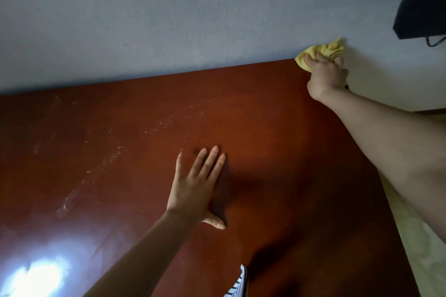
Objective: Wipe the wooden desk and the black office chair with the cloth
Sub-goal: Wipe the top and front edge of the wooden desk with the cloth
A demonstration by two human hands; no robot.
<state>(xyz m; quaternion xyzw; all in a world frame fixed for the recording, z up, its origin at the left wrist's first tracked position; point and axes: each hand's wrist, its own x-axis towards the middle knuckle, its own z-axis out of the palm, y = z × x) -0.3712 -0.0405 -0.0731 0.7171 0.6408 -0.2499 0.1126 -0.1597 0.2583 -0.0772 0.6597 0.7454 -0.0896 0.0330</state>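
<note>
The reddish-brown wooden desk (277, 128) fills most of the view, its far edge running against a grey-blue wall (169, 19). Pale scuffs and streaks (115, 152) cross the left part of the top, and a bright patch of glare (41, 275) sits at the lower left. At the upper right a dark object (422, 7) hangs or stands against the wall, with a thin black cable (434, 42) looping below it; what it is cannot be told. To the right of the desk lies a pale, patterned surface (424, 248). A bit of white fabric with dark stripes (239, 284) shows at the bottom edge.

The yellow cloth (321, 52) is bunched at the desk's far right corner, touching the wall. The right hand (327, 77) reaches out on a nearly straight arm and grips the cloth, fingers curled over it. The left hand (195, 190) rests palm down near the middle of the desk, fingers straight and close together, thumb stuck out to the side.
</note>
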